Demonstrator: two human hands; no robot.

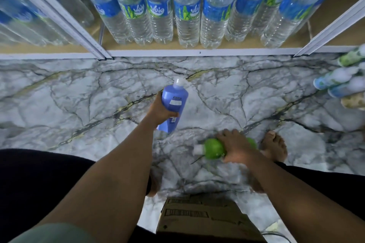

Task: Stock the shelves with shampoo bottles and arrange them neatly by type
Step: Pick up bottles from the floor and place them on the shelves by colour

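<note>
Marble-patterned floor (79, 94), grey-white with dark veins and a few gold streaks, fills the middle of the view. Nearest the camera, a cardboard box (203, 217) with printed barcodes sits on it between the person's dark-clad legs. Just beyond the box, the right hand (236, 149) lies over a green bottle (214, 148) that is on its side on the floor, white cap pointing left; the fingers curl round its body, and a bare foot (273, 147) stands just beside it to the right. A little farther out, the left hand (161, 110) holds a blue bottle (172, 105) above the floor, tilted, white cap pointing away, fingers wrapped round its lower half with the back label facing up. At the right edge, several more bottles (339, 81) in green, blue and white lie on their sides, blurred. Farthest off, a low shelf (197, 52) with a white front rim and white uprights carries a tight row of clear water bottles (185, 12) with blue and green labels.
</note>
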